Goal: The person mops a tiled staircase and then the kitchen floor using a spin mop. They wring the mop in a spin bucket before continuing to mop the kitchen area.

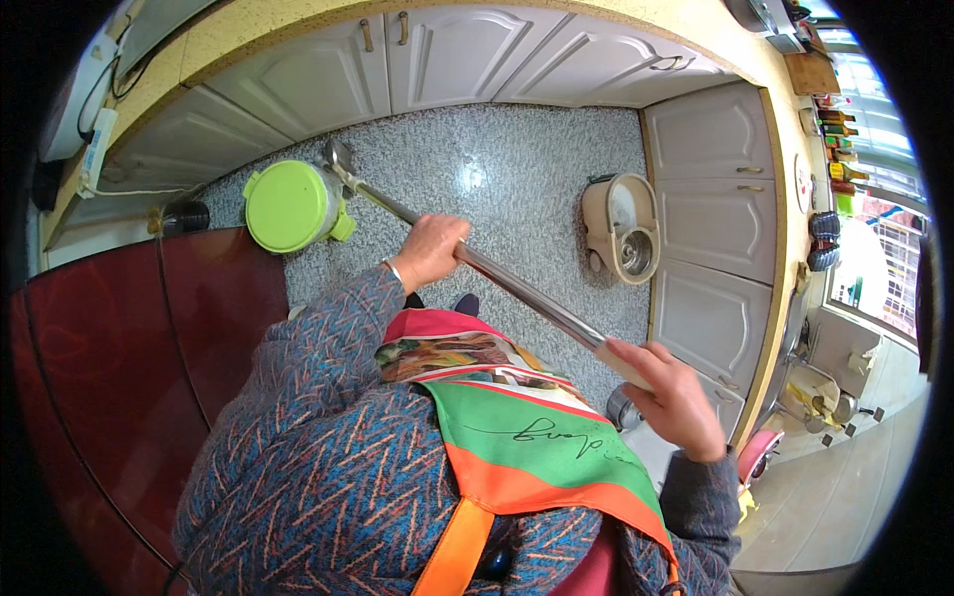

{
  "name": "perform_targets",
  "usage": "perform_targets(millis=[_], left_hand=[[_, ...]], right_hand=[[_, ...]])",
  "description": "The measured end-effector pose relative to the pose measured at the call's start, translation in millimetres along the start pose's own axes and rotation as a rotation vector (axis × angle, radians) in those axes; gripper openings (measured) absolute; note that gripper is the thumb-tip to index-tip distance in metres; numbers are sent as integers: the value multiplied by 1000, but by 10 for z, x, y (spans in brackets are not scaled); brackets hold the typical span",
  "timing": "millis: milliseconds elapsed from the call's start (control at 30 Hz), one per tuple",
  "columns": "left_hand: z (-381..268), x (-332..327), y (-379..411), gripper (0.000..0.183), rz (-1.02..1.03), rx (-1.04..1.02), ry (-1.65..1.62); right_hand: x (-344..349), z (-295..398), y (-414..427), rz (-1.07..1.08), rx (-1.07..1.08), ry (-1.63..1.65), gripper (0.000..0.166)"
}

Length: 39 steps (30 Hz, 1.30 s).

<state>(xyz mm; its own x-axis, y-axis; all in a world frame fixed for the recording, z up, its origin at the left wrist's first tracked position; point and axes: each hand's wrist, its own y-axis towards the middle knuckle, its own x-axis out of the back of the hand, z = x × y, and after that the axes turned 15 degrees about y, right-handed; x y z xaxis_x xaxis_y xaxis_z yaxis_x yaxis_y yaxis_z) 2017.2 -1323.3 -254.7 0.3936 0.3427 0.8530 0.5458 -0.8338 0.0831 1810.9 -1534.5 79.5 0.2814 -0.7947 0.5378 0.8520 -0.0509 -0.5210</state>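
A long metal mop handle (529,294) slants across the view, from upper left to lower right. My left hand (431,252) is wrapped around its middle, with a bracelet at the wrist. My right hand (677,395) holds the pale grip at its near end. The far end, a mop head (339,155), rests low by the cabinets, partly hidden behind a round bin with a lime-green lid (287,206). Over at the right, a beige mop bucket (622,227) with a round metal spin basket stands on the speckled grey floor (477,160).
White cabinets (462,59) line the far side and right under a yellowish countertop (775,186). A dark red refrigerator (223,313) stands at left, near a dark bottle (185,217). Several bottles (838,141) stand by the window. A metal pot (620,406) is partly hidden near my right hand.
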Motion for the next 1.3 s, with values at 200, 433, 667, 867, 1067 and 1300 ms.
perform_targets(millis=[200,433,667,867,1067,1300], left_hand=[[109,-408,77,15,-68,89,32],[-624,-753,456,12,-92,-35,-98],[-1165,-941,903,19,-133,-215,-256],[-1051,-614,963,28,-57,-243,-250],[-448,-221,483,28,-38,-50,-172],[553,-247,-34,18,51,76,35]], right_hand=[[-401,-17,92,-36,-54,-87,64],[-232,-230,-456,-168,-56,-242,63],[-244,17,-827,-229,-201,-338,65],[-173,276,-732,-232,-112,-346,67],[15,413,-295,-73,30,-336,64],[-492,-44,411,-63,134,-134,54]])
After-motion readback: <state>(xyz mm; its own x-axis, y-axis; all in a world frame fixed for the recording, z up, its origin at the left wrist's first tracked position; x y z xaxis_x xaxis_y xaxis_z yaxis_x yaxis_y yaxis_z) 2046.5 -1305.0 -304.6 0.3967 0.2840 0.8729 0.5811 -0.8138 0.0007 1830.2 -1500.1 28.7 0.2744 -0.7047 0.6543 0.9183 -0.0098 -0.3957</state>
